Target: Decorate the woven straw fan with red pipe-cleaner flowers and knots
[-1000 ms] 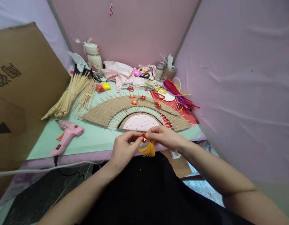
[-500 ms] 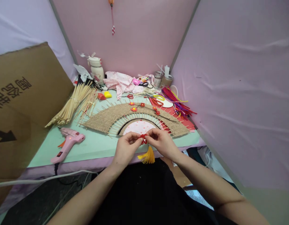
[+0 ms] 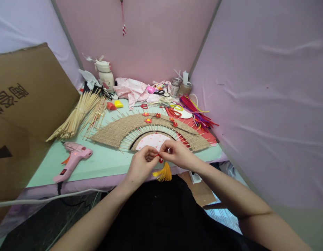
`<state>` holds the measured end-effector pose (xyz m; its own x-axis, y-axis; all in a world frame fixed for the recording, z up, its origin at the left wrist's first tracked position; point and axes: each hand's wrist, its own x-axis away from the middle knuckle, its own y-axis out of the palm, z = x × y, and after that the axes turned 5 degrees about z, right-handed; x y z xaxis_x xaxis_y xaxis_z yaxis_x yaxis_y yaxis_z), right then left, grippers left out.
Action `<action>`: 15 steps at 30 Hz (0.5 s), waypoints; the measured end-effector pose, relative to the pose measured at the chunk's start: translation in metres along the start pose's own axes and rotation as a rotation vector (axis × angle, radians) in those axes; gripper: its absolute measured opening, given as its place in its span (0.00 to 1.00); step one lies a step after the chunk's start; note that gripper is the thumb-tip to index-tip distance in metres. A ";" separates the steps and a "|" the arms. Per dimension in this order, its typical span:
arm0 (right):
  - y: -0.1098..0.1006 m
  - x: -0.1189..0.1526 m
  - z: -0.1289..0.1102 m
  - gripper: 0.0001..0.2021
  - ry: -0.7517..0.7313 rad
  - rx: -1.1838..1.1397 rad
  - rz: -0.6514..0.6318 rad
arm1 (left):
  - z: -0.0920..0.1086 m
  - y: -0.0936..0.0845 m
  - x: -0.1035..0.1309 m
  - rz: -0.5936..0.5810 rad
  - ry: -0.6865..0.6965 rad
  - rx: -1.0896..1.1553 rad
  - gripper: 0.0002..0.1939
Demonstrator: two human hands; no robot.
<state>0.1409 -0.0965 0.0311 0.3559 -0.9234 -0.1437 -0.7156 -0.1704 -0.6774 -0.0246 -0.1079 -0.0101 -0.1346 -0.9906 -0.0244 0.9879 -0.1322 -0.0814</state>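
Both of my hands pinch a small red flower-like piece (image 3: 160, 160) in front of my body, at the table's near edge. My left hand (image 3: 143, 164) grips its left side and my right hand (image 3: 177, 154) its upper right, so the fingers cover much of it. From below it hangs a yellow tassel (image 3: 164, 172). Just beyond my hands lies a fan-shaped piece (image 3: 111, 136) of twine woven over thin sticks. Red and orange flowers (image 3: 158, 115) sit along its upper band, and a white half-round with pink spots (image 3: 151, 141) fills its inner arc.
A pink glue gun (image 3: 74, 158) lies on the left, before a bundle of wooden sticks (image 3: 75, 116) and a cardboard box (image 3: 28, 104). Scissors (image 3: 175, 107), colored pipe cleaners (image 3: 195, 113), pink cloth (image 3: 131, 89), jars (image 3: 186, 89) and a bottle (image 3: 106, 75) stand or lie farther back.
My right fingers have shifted on the red piece, and less of it shows now. The tassel still hangs below. The whole view has moved slightly.
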 end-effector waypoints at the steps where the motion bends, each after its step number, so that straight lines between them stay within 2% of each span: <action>1: 0.000 0.000 0.000 0.04 -0.038 0.072 -0.023 | 0.000 0.000 0.000 -0.019 0.008 -0.038 0.07; 4: 0.002 0.001 -0.005 0.03 -0.164 0.341 -0.073 | 0.001 0.002 -0.003 -0.059 0.041 -0.166 0.06; 8: 0.007 0.002 -0.008 0.06 -0.267 0.646 -0.039 | 0.003 0.003 -0.009 -0.050 0.085 -0.251 0.07; 10: 0.007 0.000 -0.005 0.06 -0.211 0.582 -0.017 | 0.005 0.002 -0.011 -0.067 0.086 -0.241 0.07; 13: 0.004 -0.002 0.001 0.06 0.016 0.240 -0.055 | 0.008 -0.001 -0.013 -0.093 0.084 -0.222 0.05; 15: 0.001 -0.003 0.002 0.06 0.091 0.073 -0.049 | 0.010 -0.003 -0.014 -0.102 0.078 -0.207 0.05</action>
<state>0.1405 -0.0927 0.0292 0.3311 -0.9425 -0.0453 -0.6518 -0.1937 -0.7332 -0.0247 -0.0942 0.0007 -0.2465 -0.9657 -0.0813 0.9328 -0.2137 -0.2901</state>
